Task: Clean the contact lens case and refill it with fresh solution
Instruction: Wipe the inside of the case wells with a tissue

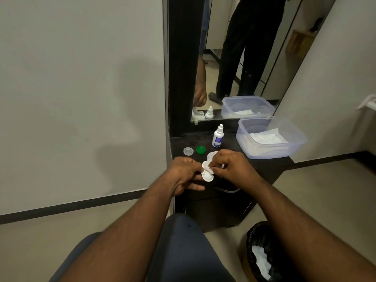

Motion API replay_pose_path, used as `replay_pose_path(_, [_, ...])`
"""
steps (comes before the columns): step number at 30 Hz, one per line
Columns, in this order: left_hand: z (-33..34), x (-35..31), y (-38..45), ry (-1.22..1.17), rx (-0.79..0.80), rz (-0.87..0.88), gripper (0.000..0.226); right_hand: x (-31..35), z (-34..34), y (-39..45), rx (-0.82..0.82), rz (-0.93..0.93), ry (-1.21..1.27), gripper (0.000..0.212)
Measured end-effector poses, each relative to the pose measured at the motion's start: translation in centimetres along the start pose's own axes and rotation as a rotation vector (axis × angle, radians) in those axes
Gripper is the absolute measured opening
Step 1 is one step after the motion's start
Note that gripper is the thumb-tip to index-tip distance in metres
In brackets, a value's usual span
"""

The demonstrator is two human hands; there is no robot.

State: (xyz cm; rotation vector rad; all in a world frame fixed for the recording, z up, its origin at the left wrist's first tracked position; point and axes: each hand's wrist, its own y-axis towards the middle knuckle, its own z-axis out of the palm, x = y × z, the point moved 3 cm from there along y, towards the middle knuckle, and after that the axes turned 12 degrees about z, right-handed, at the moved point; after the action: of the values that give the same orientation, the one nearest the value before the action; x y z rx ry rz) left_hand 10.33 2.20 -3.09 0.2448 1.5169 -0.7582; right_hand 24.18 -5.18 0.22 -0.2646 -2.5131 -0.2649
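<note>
Above the front edge of the counter (264, 165) we held the white contact lens case (207, 173) between both hands, its round wells uncapped. Our left hand (184, 174) gripped the case from its left side, the fingers (196, 187) curled under and around it. Our right hand (230, 167) pinched a white tissue (212, 155) against the upper well of the case, fingers bent and closed on the paper, which trailed up behind the case.

Just behind the case, on the counter, lay a green cap (200, 149), and beside that cap, further left, a clear cap (188, 151); both were apart from the case. Behind the case and a little right stood the white solution bottle (218, 136), upright, with a blue label and its cap on. Well right of the case sat a clear plastic tub (271, 137) with folded tissues (267, 137) inside it. Behind the bottle rose a mirror (234, 58), which showed the bottle, the tub and a standing person's dark trousers. Below and right of the case, on the floor, stood a black bin (262, 251) with crumpled white paper in it. Our knee in dark cloth showed beneath the case.
</note>
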Motion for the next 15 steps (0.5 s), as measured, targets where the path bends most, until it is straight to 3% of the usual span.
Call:
replay_pose_path(7, [-0.4, -0.1, -0.1, 0.026, 0.052, -0.005, 0.011, 1.2, 1.0, 0.5, 0.035, -0.035, -0.009, 0.014])
replay_pose_path(15, [-0.1, 0.0, 0.0, 0.057, 0.02, 0.0, 0.002, 0.6, 0.1, 0.3, 0.081, -0.077, -0.103, 0.015])
